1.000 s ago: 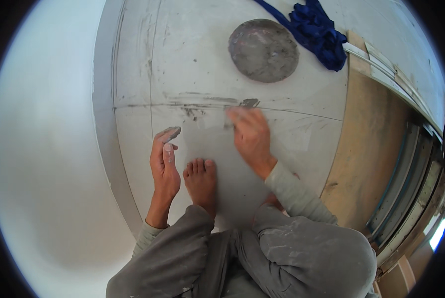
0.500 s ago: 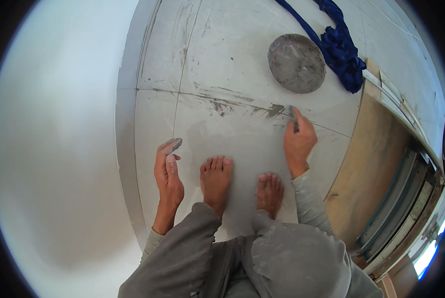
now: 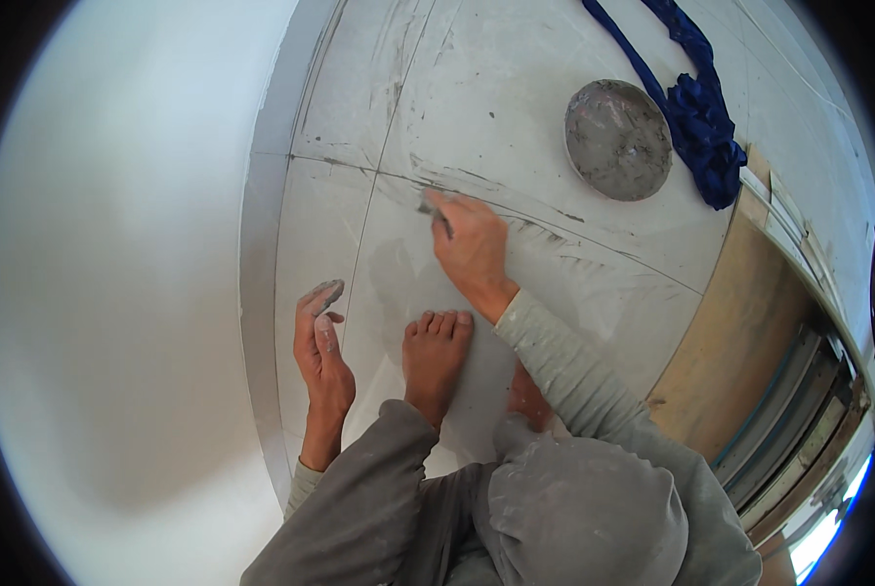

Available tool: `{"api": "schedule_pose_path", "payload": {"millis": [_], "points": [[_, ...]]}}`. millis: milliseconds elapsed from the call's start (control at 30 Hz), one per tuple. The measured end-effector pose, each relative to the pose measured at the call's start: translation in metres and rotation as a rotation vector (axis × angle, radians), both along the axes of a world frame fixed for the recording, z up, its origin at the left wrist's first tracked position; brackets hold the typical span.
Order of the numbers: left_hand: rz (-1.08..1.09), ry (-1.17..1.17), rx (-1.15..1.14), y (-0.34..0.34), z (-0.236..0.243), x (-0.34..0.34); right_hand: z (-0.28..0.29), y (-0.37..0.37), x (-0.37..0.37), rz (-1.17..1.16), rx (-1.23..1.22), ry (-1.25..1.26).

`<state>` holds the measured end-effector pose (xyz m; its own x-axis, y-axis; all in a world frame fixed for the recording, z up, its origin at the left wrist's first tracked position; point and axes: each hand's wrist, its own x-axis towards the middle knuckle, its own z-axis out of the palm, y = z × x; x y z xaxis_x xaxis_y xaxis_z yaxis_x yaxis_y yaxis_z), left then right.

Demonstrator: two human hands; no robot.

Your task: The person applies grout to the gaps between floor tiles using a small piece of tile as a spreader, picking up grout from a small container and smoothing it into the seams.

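My right hand [image 3: 469,239] grips a small flat scraper [image 3: 424,205], grey with paste, against a smeared joint in the pale floor tiles [image 3: 496,146]. My left hand [image 3: 322,347] is raised at the lower left, its fingers curved around a lump of grey paste [image 3: 328,293]. A round shallow pan of grey paste [image 3: 616,139] rests on the tiles beyond my right hand. Both bare feet [image 3: 437,361] are on the floor between my arms, the right one partly hidden behind my right forearm.
A white wall [image 3: 115,254] runs along the left with a grey strip at its foot. A bunched navy cloth [image 3: 711,146] lies right of the pan. On the right are a plywood board [image 3: 711,361], pale narrow strips [image 3: 779,215] and several stacked long pieces [image 3: 779,430].
My right hand with the scraper swung right, then back left along the joint, leaving fewer dark smears there. My left hand stays raised. The view has shifted, so the pan appears farther right.
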<state>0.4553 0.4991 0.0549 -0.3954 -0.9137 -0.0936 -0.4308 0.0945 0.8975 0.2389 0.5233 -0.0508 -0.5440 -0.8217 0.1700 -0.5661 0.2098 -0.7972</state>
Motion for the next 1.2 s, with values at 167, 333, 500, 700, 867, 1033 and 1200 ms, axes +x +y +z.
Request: {"api": "schedule_pose_path", "payload": {"millis": [167, 333, 500, 700, 867, 1033, 1200], "points": [[0.044, -0.032, -0.007, 0.005, 0.001, 0.009, 0.010, 0.022, -0.036, 0.081, -0.087, 0.138], [0.041, -0.050, -0.004, 0.003, -0.007, 0.014, 0.001, 0.065, -0.043, 0.256, 0.059, 0.207], [0.035, -0.059, 0.007, 0.002, -0.005, 0.011, 0.010, 0.031, -0.063, -0.019, 0.076, 0.273], [0.063, -0.028, -0.001, -0.004, -0.006, 0.007, 0.014, 0.035, -0.020, 0.226, 0.094, -0.117], [0.020, -0.056, 0.012, -0.001, -0.007, 0.002, -0.001, -0.028, -0.084, 0.473, -0.061, 0.139], [0.081, -0.040, 0.025, 0.003, -0.006, 0.015, 0.015, 0.022, -0.097, 0.747, 0.224, 0.264], [0.094, -0.049, 0.034, 0.003, -0.011, 0.027, 0.029, 0.037, -0.118, 0.949, 0.421, 0.237]]}}
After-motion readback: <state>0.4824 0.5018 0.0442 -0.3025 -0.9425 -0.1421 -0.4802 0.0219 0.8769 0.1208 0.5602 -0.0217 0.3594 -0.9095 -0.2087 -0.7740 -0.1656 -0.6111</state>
